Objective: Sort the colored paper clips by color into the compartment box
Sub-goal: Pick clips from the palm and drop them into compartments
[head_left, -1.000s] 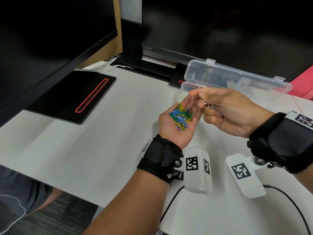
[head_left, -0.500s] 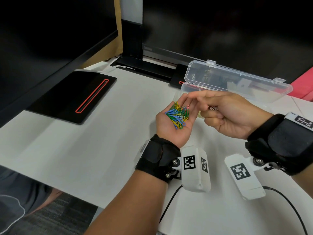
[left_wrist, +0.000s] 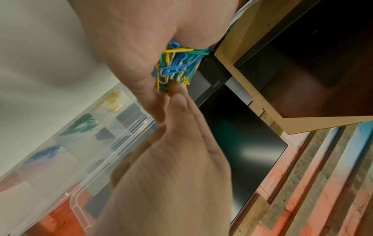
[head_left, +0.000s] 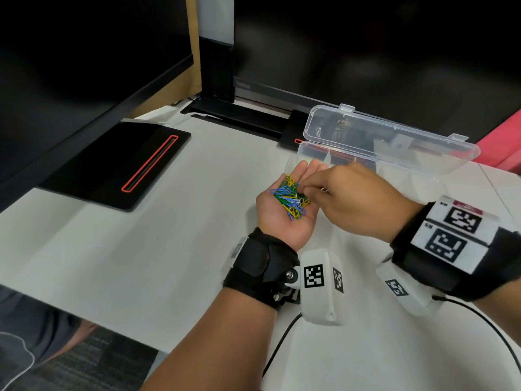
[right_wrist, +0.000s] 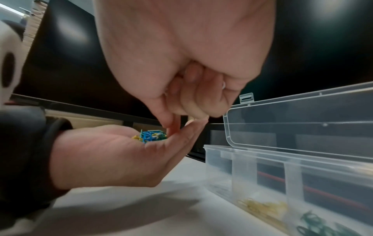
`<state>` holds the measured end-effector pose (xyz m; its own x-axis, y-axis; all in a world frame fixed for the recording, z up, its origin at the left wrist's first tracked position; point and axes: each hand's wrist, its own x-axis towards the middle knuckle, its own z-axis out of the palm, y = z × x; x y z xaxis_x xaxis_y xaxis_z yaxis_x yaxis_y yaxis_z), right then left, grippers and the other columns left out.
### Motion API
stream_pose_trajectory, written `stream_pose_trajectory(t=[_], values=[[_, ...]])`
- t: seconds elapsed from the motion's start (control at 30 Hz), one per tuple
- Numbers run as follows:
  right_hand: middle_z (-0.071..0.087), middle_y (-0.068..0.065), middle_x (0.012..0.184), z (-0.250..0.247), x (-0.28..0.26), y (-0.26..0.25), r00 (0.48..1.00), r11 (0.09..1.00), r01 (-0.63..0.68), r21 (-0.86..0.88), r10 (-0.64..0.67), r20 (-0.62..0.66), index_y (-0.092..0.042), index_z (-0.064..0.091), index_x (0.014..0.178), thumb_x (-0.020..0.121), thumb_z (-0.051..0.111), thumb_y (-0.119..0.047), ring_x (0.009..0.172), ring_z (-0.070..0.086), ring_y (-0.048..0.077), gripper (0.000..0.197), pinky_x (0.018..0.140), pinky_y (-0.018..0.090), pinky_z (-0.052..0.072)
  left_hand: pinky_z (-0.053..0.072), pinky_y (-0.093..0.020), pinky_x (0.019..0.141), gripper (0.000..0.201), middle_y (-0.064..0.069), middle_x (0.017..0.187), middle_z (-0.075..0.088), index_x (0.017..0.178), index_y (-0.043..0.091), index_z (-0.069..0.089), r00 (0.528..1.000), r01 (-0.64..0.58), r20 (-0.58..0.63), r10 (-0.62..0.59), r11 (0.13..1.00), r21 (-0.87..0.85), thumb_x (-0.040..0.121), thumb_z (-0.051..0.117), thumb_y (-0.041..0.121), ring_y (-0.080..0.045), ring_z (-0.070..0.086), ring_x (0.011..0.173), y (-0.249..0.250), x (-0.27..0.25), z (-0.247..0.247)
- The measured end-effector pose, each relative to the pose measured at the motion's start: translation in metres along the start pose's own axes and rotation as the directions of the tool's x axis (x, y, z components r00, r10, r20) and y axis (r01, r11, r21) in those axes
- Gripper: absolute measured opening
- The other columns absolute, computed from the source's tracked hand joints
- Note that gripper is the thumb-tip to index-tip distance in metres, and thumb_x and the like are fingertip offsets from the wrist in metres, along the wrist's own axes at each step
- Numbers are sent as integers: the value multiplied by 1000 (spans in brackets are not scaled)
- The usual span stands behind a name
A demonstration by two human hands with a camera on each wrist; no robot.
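My left hand (head_left: 282, 224) lies palm up above the white table, its fingers nearly straight. On it sits a pile of blue, green, yellow and white paper clips (head_left: 290, 197) (left_wrist: 177, 67) (right_wrist: 150, 136). My right hand (head_left: 352, 198) is over the pile, thumb and forefinger tips down in its right side. The other fingers are curled on white paper clips (right_wrist: 223, 84). The clear compartment box (head_left: 310, 148) (right_wrist: 252, 159) stands open just beyond both hands. Separate compartments hold yellow clips (right_wrist: 262, 206), green clips (right_wrist: 315, 223) and blue clips (left_wrist: 44, 154).
The box lid (head_left: 394, 139) leans back against a dark monitor. A black monitor base with a red stripe (head_left: 118, 165) lies at the left. A red object (head_left: 501, 145) is at the far right. A black cable (head_left: 479, 311) trails from the right wrist. The table's front edge runs diagonally at lower left.
My right hand has come down and to the left from my left hand's fingertips onto the pile. It has turned more palm-down. The left hand has barely moved.
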<state>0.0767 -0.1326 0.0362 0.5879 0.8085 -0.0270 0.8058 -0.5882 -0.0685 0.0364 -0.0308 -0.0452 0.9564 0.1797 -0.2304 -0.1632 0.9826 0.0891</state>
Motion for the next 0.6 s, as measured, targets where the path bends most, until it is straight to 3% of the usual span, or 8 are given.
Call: stream_pose_trajectory(t=[0.1, 0.17, 0.2, 0.27, 0.37, 0.43, 0.5, 0.6], values=[[70, 2, 105, 3, 1, 4, 1000, 997, 22, 80, -23, 18, -26, 66, 112, 102, 40, -25, 95, 62, 26, 27, 85, 42, 50, 59, -32, 68, 44, -21, 96, 71, 98, -2, 67, 1000, 3, -13, -4, 999, -51, 102, 29, 21, -31, 70, 84, 1, 2, -1], [70, -6, 98, 4, 3, 7, 1000, 925, -5, 379, 14, -21, -20, 67, 112, 103, 42, -16, 87, 63, 9, 27, 84, 30, 49, 60, -33, 66, 44, -21, 88, 71, 93, -4, 68, 1000, 3, -8, -4, 996, -92, 101, 31, 20, -31, 70, 77, 1, 3, 0], [67, -12, 84, 3, 4, 7, 997, 830, -47, 555, 70, -20, -17, 69, 108, 103, 42, -12, 71, 59, 1, 28, 72, 22, 48, 60, -36, 67, 43, -20, 85, 71, 93, -4, 67, 1000, -3, -3, 2, 994, -106, 101, 31, 19, -32, 69, 76, 1, 3, 0], [45, -14, 54, -1, 2, 8, 974, 593, -191, 782, 212, 77, -13, 71, 100, 104, 42, -14, 43, 35, 5, 29, 42, 19, 31, 58, -44, 72, 41, -22, 89, 71, 94, -6, 66, 1000, -13, -2, 12, 993, -119, 101, 32, 17, -32, 70, 77, 1, 2, 1], [24, -7, 55, -7, -1, 11, 935, 338, -319, 886, 266, 235, -15, 71, 89, 101, 47, -35, 46, 14, 9, 33, 43, 18, 9, 55, -45, 82, 38, -23, 102, 68, 100, -5, 64, 1000, -15, -10, 14, 995, -97, 101, 33, 16, -34, 67, 93, 2, 1, 3], [23, -5, 57, -7, 0, 11, 931, 297, -326, 897, 268, 249, -13, 67, 81, 100, 47, -42, 45, 13, 9, 40, 45, 20, 9, 54, -47, 82, 37, -23, 104, 68, 103, -6, 63, 1000, -4, -14, 3, 995, -98, 101, 33, 16, -36, 64, 99, 2, 0, 5], [24, -4, 56, -7, 1, 12, 941, 322, -308, 895, 246, 235, -13, 64, 81, 103, 43, -38, 45, 14, 9, 39, 44, 20, 10, 56, -48, 77, 37, -23, 100, 69, 103, -6, 63, 1000, 0, -10, -1, 995, -102, 101, 33, 16, -35, 68, 91, 2, 0, 6], [32, -2, 57, -9, 1, 14, 968, 391, -248, 886, 136, 211, -10, 69, 100, 106, 37, -23, 47, 16, 9, 35, 42, 18, 14, 60, -42, 69, 37, -21, 91, 70, 102, -4, 62, 1000, -19, -9, 18, 995, -96, 101, 31, 16, -32, 72, 76, 1, 1, 4]])
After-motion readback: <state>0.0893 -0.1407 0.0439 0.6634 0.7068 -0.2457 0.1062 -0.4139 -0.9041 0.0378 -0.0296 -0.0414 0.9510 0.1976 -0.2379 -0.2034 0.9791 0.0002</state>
